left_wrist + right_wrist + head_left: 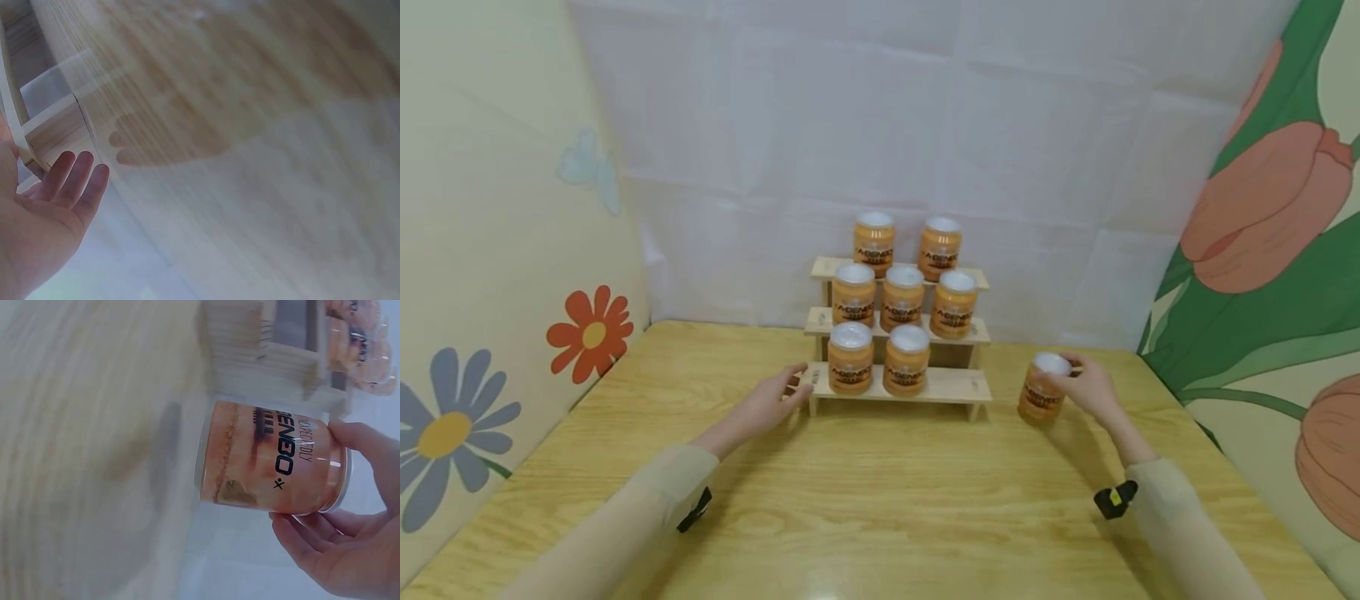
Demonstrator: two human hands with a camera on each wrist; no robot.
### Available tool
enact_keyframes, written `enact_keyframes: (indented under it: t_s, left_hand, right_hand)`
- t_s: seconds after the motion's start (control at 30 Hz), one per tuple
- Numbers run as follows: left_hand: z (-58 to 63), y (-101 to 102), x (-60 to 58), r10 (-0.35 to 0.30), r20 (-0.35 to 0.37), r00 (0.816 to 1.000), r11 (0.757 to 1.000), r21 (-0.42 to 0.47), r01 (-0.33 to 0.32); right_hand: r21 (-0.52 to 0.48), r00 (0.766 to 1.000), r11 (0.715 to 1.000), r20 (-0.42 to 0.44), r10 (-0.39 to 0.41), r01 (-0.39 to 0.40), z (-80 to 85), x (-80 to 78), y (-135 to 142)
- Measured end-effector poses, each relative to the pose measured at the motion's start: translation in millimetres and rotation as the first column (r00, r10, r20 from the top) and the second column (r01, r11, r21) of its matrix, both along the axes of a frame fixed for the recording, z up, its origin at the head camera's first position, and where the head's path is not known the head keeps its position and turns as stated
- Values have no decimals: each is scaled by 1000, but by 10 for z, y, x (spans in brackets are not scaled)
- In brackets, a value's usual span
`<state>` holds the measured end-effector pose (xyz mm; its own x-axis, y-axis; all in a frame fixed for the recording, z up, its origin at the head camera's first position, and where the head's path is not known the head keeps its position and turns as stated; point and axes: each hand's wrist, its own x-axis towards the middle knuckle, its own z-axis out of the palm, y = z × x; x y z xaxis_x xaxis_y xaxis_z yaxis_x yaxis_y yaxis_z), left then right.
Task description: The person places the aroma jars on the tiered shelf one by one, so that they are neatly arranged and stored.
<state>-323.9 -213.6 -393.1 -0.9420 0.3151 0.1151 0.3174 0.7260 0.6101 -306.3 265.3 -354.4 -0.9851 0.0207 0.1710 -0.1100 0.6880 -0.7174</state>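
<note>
My right hand [1088, 388] grips an orange can [1040, 400] with dark lettering by its pale top, thumb on one side and fingers on the other. In the right wrist view this can [272, 459] appears slightly raised above the table. A three-tier wooden shelf [951, 385] stands to its left, bearing similar cans: two on the top tier, three on the middle, two [906, 362] on the bottom. At the shelf's left end, my left hand [769, 402] touches the bottom plank. Several of its fingers [90, 194] hang relaxed beside the shelf leg.
The wood-grain table [880, 500] runs up to a white cloth backdrop [760, 200]. Side panels with painted flowers flank it: a red flower [592, 335] on the left, large tulips [1270, 200] on the right. A black device [1116, 500] sits at the right wrist.
</note>
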Motion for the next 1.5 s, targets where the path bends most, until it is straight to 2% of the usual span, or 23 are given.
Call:
enact_keyframes:
  t_s: [0.2,0.37,0.63,0.9,1.27,1.5]
  left_hand:
    - [7,-3,-15,-3,-6,1000,1000,-7,3]
    - [-19,5,3,-13,-19,1000,1000,-12,13]
    - [-54,31,23,-21,-20,1000,1000,3,22]
    - [-40,27,17,-8,-22,1000,1000,8,8]
    - [-28,22,26,-2,-26,1000,1000,20,2]
    - [5,20,25,-3,-32,999,1000,15,3]
  right_hand:
    - [-37,995,998,-79,55,-58,185,79,-75]
    - [-84,995,993,-58,76,-81,241,142,-226]
    - [-172,990,976,-71,122,-133,232,113,-500]
    - [-204,982,962,-90,167,-182,229,29,-717]
    - [-270,966,928,-94,239,-256,142,-87,-909]
    - [-294,961,915,-105,257,-276,100,-136,-999]
